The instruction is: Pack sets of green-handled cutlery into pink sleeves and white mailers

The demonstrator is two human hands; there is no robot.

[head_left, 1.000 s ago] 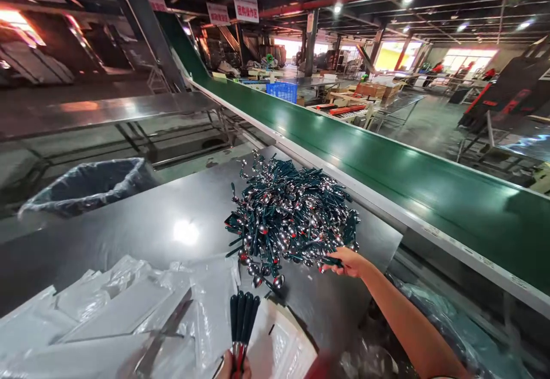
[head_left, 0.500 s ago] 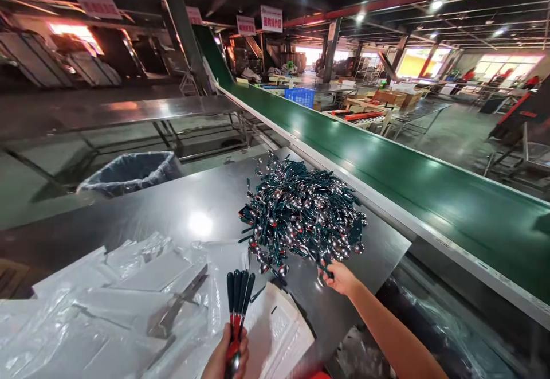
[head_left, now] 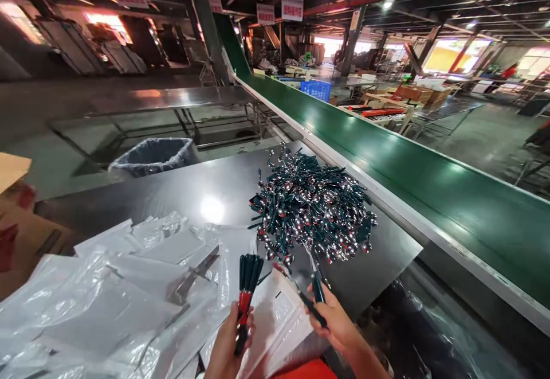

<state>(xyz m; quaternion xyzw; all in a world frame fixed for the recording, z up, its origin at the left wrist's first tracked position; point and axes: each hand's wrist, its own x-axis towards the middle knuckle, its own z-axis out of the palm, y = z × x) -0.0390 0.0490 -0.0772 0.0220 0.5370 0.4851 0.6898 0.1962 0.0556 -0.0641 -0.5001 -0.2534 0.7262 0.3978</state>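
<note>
My left hand point(head_left: 230, 342) is closed around a bundle of spoons with dark green handles point(head_left: 247, 287), the handle ends fanned upward. My right hand point(head_left: 334, 324) is closed on two more spoons point(head_left: 315, 278), their bowls pointing up toward the heap. A large heap of green-handled metal spoons point(head_left: 311, 210) lies on the steel table point(head_left: 180, 192) just beyond both hands. Clear plastic bags point(head_left: 116, 299) are spread over the near left of the table, under my left hand.
A green conveyor belt point(head_left: 408, 184) runs along the table's right edge into the distance. A bin lined with plastic point(head_left: 152, 155) stands behind the table on the left. Cardboard point(head_left: 19, 218) sits at far left. A blue crate point(head_left: 318, 89) is far back.
My right hand has pulled back from the heap's near edge toward me with two spoons in it. My left hand has risen into view with its bundle. The view has shifted left.
</note>
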